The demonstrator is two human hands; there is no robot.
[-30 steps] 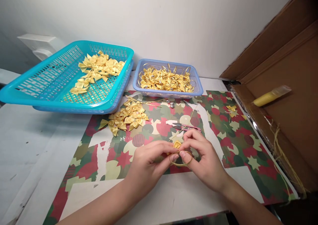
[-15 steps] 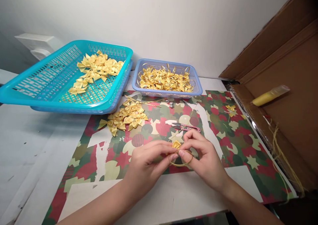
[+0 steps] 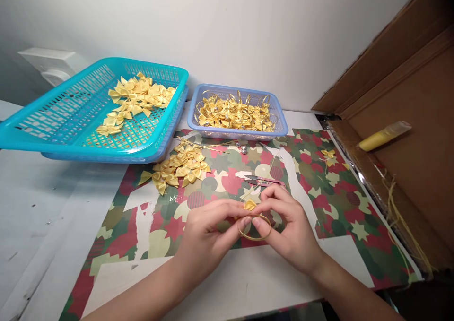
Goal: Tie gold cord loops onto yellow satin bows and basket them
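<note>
Both hands meet at the front middle of the table. My left hand (image 3: 213, 226) pinches a thin gold ring (image 3: 256, 239) from the left, thumb and fingers closed. From the right, my right hand (image 3: 289, 224) pinches the same ring. A yellow ribbon bow (image 3: 249, 204) sits at the ring's far side, between my fingertips, partly hidden by them. Just beyond lie small thread snips (image 3: 260, 181) with pink handles. A loose pile of yellow bows (image 3: 182, 167) rests to the left, with thin gold wires (image 3: 205, 146) behind it.
A turquoise basket (image 3: 46, 143) holding bows stands on a blue one at left. A smaller blue basket (image 3: 237, 133) holds bows on gold rings. Silver bells (image 3: 243, 150) lie before it. At right are a stray bow (image 3: 328, 154), a cardboard wall (image 3: 407, 89) and a yellow tube (image 3: 385, 135).
The ring has tilted, so more of its loop shows, and it has shifted slightly left with the bow. Both hands keep their pinch in nearly the same place.
</note>
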